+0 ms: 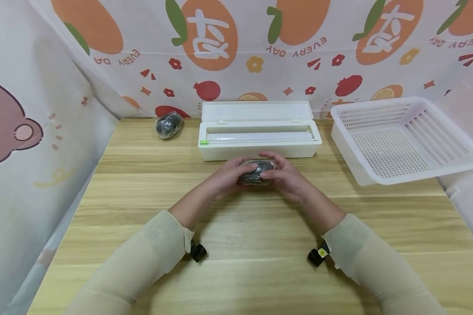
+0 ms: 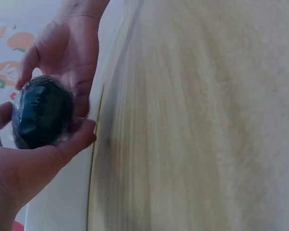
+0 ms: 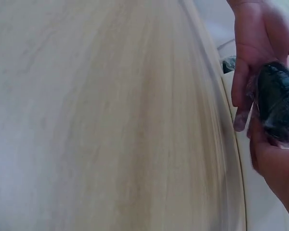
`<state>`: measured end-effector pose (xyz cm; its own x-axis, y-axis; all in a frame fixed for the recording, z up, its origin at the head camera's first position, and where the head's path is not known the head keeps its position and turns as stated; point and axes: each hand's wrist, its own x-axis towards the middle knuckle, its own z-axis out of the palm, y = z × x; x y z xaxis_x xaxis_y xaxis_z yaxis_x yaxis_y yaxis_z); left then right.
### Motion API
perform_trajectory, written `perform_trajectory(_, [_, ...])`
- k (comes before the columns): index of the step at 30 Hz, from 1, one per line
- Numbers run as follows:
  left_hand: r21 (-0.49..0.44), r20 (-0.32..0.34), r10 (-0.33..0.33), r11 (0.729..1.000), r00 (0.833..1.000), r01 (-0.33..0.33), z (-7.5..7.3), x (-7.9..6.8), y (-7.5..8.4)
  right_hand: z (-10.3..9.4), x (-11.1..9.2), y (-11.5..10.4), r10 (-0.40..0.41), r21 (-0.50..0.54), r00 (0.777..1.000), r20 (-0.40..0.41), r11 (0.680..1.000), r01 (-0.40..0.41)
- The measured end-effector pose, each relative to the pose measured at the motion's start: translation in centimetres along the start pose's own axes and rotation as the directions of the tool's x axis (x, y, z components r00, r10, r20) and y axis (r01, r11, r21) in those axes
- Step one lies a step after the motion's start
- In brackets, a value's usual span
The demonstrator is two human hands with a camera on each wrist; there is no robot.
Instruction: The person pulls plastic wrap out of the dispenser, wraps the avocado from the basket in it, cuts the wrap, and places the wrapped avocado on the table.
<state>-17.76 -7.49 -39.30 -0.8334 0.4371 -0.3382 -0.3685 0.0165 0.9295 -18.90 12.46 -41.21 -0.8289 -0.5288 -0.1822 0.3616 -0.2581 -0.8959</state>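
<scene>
A dark, oval thing the shape of an avocado (image 1: 257, 174), wrapped in clear cling film, is between both hands in front of the white dispenser box. My left hand (image 1: 231, 175) holds its left side, thumb lying over the top. From the right, my right hand (image 1: 287, 177) grips it, its thumb also on top. The left wrist view shows the wrapped oval (image 2: 42, 113) dark green under creased, shiny film, with fingers beneath it. In the right wrist view the same oval (image 3: 278, 101) sits between the two hands near the frame's right edge.
The white cling film dispenser (image 1: 260, 151) stands at the back with its lid up and a film roll inside. Another film-wrapped dark oval (image 1: 169, 125) lies at the back left. A white perforated basket (image 1: 356, 159) stands at the right on the wooden table (image 1: 252, 280). Printed cloth (image 1: 256, 83) hangs behind.
</scene>
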Motion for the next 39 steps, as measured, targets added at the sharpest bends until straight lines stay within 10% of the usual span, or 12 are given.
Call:
perform_trajectory(10, [-0.025,0.016,-0.037,0.999,0.999,0.037,0.0,0.2,-0.6,-0.3,0.1,0.0,0.035,-0.151,0.998,0.043,0.988,-0.028])
perform_trajectory(19, [0.159,-0.088,0.002,0.987,0.996,0.012,-0.5,0.4,-0.9,-1.3,-0.3,-0.5,0.017,-0.484,1.0,-0.024,0.874,-0.027])
perform_trajectory(27, [-0.009,-0.01,-0.009,1.0,1.0,0.009,-1.0,-0.3,-0.6,-1.5,-0.5,-0.4,0.009,-0.548,0.993,-0.116,0.833,-0.071])
perform_trajectory(30, [0.024,-0.004,-0.012,1.0,1.0,0.012,-1.3,-0.5,-0.6,-1.6,-0.6,-0.2,-0.031,-0.639,0.994,-0.104,0.768,-0.043])
perform_trajectory(35, [0.142,-0.029,-0.015,0.99,0.999,0.019,-1.5,-0.5,-0.5,-1.1,-0.9,-0.3,-0.188,-0.842,0.982,0.01,0.529,0.11])
perform_trajectory(39, [0.343,-0.053,0.023,0.939,0.998,-0.004,-1.6,-0.1,-0.6,-0.8,-0.7,-1.0,-0.228,-0.871,0.96,0.163,0.423,0.249])
